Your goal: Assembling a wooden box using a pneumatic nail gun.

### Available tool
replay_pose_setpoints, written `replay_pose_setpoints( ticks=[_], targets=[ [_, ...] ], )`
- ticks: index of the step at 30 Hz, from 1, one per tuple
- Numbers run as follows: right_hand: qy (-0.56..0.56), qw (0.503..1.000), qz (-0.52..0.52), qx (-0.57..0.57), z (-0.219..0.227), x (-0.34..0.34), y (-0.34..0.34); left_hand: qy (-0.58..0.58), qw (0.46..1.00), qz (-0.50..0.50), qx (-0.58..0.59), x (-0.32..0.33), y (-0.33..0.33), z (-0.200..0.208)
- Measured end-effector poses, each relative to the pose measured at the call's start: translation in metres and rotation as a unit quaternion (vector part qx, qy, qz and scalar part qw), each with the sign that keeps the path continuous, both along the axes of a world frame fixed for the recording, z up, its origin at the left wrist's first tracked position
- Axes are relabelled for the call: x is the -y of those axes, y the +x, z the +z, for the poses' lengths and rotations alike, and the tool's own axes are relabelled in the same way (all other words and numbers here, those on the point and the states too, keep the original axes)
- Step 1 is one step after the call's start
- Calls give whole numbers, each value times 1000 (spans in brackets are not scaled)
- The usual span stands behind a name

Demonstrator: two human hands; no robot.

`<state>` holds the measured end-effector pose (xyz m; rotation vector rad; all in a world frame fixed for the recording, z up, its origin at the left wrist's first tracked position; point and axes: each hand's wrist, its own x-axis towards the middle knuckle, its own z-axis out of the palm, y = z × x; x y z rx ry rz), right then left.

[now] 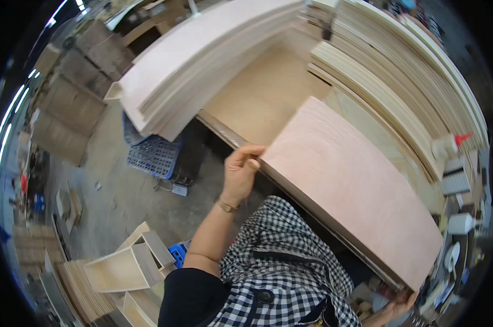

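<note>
A long, pinkish plywood panel (350, 180) lies slantwise in front of me, over the near part of the workbench. A darker side face shows along its near edge; I cannot tell whether it is one board or the top of a box. My left hand (241, 170) pinches the panel's left corner between thumb and fingers. At the opposite end, low on the right, my right hand (398, 308) grips the near corner, its fingers partly hidden under the wood. The bare bench top (262, 90) shows beyond the panel.
Stacked pale boards (203, 60) stand at the bench's far left, with more board stacks (399, 71) along the right. A red-tipped glue bottle (448, 144) is near the right edge. A blue crate (155, 155) and open wooden boxes (129, 267) are on the left.
</note>
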<state>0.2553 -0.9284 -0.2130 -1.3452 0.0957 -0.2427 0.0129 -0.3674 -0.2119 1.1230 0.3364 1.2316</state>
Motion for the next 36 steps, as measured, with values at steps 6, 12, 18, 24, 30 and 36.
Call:
replay_pose_setpoints(
  ticks=[6, 12, 18, 24, 30, 36],
  targets=[
    [29, 999, 22, 33, -11, 15, -1, 29, 999, 14, -38, -8, -7, -17],
    [95, 992, -41, 68, -12, -14, -7, 47, 998, -34, -15, -24, -17, -25],
    [114, 988, -64, 83, -6, -28, -9, 43, 998, -49, -25, -29, -21, -26],
    [86, 986, -87, 111, -10, -31, -10, 44, 997, -44, -38, -27, -20, -19],
    [94, 987, -70, 112, -9, -31, -10, 36, 998, -41, -39, -24, -20, -16],
    [121, 984, -79, 108, -4, -37, -12, 47, 997, -50, -42, -23, -20, -14]
  ],
)
